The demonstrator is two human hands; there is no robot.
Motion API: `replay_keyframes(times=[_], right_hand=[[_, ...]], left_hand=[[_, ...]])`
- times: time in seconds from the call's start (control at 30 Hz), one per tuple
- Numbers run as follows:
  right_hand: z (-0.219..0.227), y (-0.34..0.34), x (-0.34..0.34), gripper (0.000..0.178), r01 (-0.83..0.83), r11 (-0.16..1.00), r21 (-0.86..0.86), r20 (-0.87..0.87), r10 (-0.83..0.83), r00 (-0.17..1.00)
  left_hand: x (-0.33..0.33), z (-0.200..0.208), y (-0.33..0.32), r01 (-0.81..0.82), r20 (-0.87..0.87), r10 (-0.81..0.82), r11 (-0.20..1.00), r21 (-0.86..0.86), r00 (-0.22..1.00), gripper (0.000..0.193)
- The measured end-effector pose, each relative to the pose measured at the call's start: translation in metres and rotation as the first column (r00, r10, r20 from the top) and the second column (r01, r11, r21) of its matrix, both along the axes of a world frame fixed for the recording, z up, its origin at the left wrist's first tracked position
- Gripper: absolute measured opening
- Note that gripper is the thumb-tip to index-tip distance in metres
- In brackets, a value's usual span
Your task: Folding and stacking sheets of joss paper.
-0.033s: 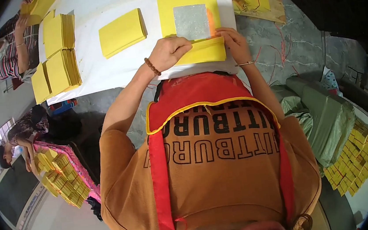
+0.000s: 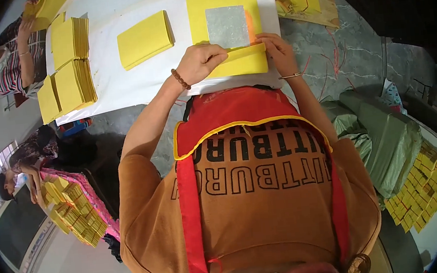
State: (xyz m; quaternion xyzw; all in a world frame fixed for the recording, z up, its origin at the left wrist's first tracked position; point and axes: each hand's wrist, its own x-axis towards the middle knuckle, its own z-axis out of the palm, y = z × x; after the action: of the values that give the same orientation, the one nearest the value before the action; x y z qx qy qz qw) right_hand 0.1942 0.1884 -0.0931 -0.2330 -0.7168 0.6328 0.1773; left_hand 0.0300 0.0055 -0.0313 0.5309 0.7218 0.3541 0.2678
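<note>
A yellow paper sheet (image 2: 197, 20) lies on the table in front of me, with a silver-grey square (image 2: 227, 25) and an orange strip (image 2: 250, 25) on its face. Its near edge is turned up into a narrow fold. My left hand (image 2: 202, 62) pinches this fold near its left part, thumb against curled fingers. At the fold's right end, my right hand (image 2: 279, 53) grips the paper between thumb and fingers. Left of the sheet rests a small yellow paper stack (image 2: 145, 40), apart from both hands.
Taller yellow paper stacks (image 2: 70, 40) line the left side of the white-covered table (image 2: 114, 88). One person (image 2: 17, 64) handles yellow paper beyond them; another (image 2: 26, 160) is by a heap of yellow bundles (image 2: 75, 208). A green sofa (image 2: 375, 126) stands at right.
</note>
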Motion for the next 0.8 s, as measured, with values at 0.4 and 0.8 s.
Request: replay_keyframes(times=[0.4,0.8], right_hand=[[-0.006,0.004,-0.003,0.020,-0.015,0.998,-0.057,-0.031,0.014,0.999],[-0.001,0.004,-0.002,0.021,-0.025,1.000,-0.002,-0.011,0.025,1.000]], left_hand=[[-0.011,-0.015,-0.001,0.016,0.229,-0.015,1.000,-0.005,0.973,0.015],[-0.020,-0.010,0.012,0.085,0.388,0.010,0.970,-0.228,0.922,0.013]])
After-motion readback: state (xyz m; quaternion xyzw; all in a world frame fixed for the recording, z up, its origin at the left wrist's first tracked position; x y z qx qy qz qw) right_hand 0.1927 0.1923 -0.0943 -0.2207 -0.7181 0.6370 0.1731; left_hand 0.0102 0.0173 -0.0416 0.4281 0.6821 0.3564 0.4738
